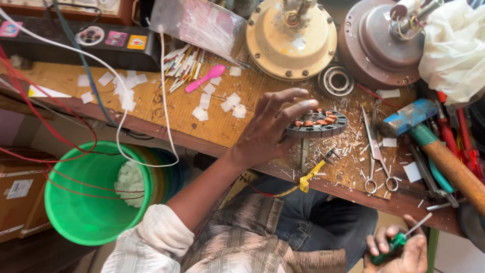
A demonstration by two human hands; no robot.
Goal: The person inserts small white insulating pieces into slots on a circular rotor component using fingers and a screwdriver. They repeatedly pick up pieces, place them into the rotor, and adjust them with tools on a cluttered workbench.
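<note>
A: Left hand [270,129]?
B: Spread wide, fingers fanned, nothing gripped. It is held over the wooden workbench [166,108], fingertips at the rim of the stator [317,124]. Contact cannot be confirmed.

A: Stator position?
B: Laid flat on the bench near the front edge, just right of the left hand. A dark laminated ring is seen, with copper-coloured windings on top. Sawdust-like scraps are scattered around it.

A: Right hand [399,250]?
B: Low in the frame, in front of the bench, closed around a green-handled screwdriver [399,240]. The metal shaft is pointed up and right.

A: Near the stator?
B: Scissors [376,151] are laid just to its right, handles toward the bench edge. Further right, a hammer [434,146] with a blue head and wooden handle. A yellow tape strip [309,177] is hung over the front edge below the stator.

A: Back of the bench?
B: A cream fan motor housing [290,40] and a brown motor housing [376,48] are propped side by side, a bearing [336,81] between them. A pink plastic spoon [204,78] and white paper scraps [202,106] are noted to the left.

A: Below the bench?
B: A green bucket [86,202] at left, red and white wires draped across it.
</note>
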